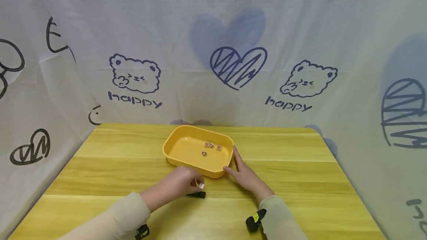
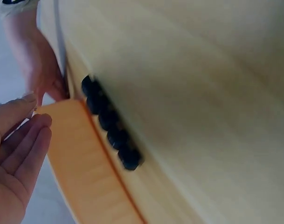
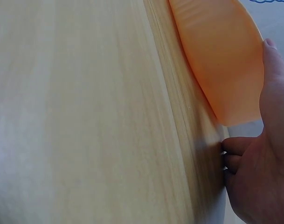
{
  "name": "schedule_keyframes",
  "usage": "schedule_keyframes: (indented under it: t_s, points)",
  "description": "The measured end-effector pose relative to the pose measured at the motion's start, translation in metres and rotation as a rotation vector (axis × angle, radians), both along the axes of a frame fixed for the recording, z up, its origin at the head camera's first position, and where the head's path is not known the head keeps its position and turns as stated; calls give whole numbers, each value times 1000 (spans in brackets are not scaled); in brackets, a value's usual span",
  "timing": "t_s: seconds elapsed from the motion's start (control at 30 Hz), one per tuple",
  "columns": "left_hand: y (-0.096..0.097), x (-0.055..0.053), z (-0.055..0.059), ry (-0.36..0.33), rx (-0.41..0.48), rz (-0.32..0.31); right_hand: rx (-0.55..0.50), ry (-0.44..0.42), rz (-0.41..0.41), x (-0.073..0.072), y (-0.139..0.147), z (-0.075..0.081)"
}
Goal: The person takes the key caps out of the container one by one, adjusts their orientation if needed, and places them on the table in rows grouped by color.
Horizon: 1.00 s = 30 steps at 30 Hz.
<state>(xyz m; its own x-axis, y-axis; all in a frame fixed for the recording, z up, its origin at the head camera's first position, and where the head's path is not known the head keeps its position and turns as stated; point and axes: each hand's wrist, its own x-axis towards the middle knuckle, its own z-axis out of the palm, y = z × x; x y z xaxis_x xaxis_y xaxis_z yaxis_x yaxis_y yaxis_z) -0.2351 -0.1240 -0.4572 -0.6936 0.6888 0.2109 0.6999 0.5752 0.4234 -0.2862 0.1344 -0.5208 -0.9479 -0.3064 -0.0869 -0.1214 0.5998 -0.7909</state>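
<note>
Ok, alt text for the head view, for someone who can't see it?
A person's left hand pinches a small white piece in front of a yellow tray holding a few small cubes, while the right hand touches the tray's right end. A black object lies on the wooden table near the left hand; behind hangs a white cloth with bears and hearts.

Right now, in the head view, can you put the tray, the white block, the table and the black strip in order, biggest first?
1. Table
2. Tray
3. Black strip, partly hidden by the left hand
4. White block, partly covered too
</note>
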Motion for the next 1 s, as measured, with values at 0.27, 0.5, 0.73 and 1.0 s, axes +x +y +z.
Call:
schedule_keyframes:
  t_s: [0.27, 0.5, 0.73, 1.0]
  points:
    - [4, 12, -14, 44, -111, 60, 0, 2, 4, -1, 0, 1]
    - [7, 16, -28, 43, -152, 101, 11, -7, 0, 0, 0, 3]
    - [11, 13, -36, -40, -132, 49, 15, -3, -1, -1, 0, 1]
    - [13, 13, -37, -44, -137, 30, 11, 2, 2, -2, 0, 1]
